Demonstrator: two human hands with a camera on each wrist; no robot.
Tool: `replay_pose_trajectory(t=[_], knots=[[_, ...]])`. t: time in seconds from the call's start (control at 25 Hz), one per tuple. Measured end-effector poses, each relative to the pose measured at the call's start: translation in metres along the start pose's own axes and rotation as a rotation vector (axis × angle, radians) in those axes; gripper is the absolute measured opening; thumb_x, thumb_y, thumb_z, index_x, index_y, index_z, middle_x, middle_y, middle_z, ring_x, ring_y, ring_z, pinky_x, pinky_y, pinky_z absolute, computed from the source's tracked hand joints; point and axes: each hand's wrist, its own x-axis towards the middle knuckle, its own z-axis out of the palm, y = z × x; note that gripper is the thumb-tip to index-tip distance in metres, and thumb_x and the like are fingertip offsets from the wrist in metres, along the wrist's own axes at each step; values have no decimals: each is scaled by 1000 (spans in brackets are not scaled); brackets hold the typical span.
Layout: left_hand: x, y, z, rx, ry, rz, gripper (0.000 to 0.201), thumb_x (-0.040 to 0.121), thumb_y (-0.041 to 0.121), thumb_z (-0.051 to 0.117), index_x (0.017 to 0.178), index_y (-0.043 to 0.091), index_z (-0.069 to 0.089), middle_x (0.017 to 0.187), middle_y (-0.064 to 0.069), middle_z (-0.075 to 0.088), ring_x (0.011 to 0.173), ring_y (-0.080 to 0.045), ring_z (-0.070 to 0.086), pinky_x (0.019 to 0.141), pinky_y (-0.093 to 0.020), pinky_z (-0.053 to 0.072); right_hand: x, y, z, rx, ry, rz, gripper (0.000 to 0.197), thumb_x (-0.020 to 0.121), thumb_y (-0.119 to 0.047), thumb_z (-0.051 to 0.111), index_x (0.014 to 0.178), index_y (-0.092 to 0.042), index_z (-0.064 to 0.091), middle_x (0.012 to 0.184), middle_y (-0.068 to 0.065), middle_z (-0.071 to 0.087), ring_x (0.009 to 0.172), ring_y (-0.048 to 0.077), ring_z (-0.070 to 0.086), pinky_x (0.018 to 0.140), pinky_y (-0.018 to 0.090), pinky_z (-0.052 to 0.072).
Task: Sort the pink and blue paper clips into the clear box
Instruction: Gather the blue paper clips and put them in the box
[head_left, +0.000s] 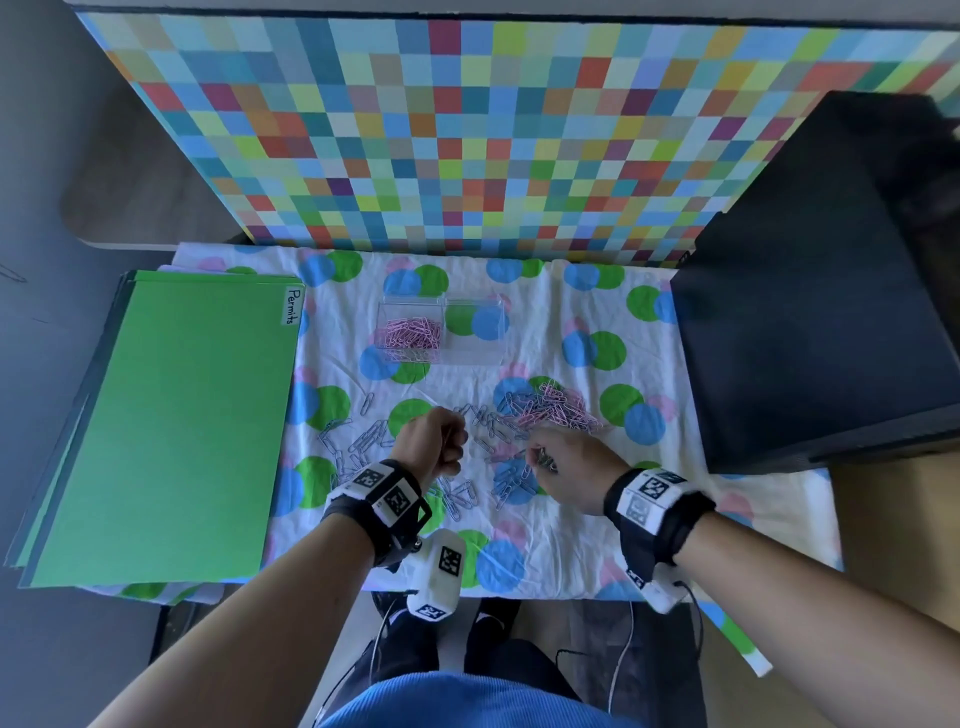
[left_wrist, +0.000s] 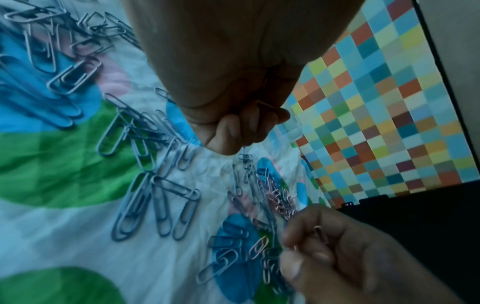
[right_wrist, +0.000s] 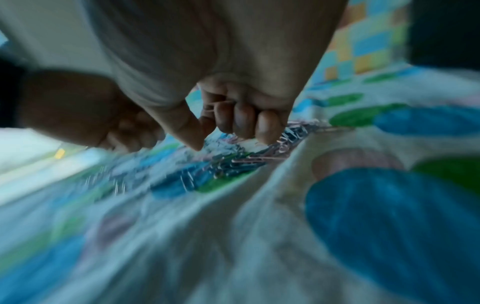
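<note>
Both fists are down low over the dotted cloth (head_left: 571, 545) now. The left hand (head_left: 434, 441) has its fingers curled tight, and a thin clip pokes out between them in the left wrist view (too dim there to call its colour). The right hand (head_left: 566, 467) curls its fingers (right_wrist: 241, 119) round a few pink clips, thumb pointing down at the heap. Loose pink paper clips (head_left: 558, 410) lie piled just beyond the right hand; blue paper clips (head_left: 363, 441) are scattered around and between both hands. Further back sits the clear box (head_left: 441, 330), its left compartment holding pink clips, the right one showing only cloth through it. A green folder (head_left: 166, 426) lies at the left.
</note>
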Motion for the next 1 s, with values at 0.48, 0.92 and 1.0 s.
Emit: replay_pose_trajectory(t=[0.48,0.92,1.0], knots=[[-6,6,19,1,-27,-15,26,97,21,43,74,11,53,62,-4,49,50,-16,43,49,-24,29,9,-9,-4,82,69,38,17,92,-25,57,78,-17,63,73,-9,57,66,0,55,61,19,45],[-12,1,24,-503,-173,-107,39,100,19,29,90,0,61,79,-14,69,66,-22,68,61,-33,58,14,-80,-49,148,22,-48,45,86,-4,47,130,-12,56,123,6,64,111,11,61,92,11,41],[-8,9,20,-520,-132,-113,37,99,20,32,86,-2,60,77,-17,65,65,-25,67,63,-34,59,11,-75,-62,222,139,-28,40,88,-3,47,124,-11,60,118,3,67,99,6,64,77,4,43]])
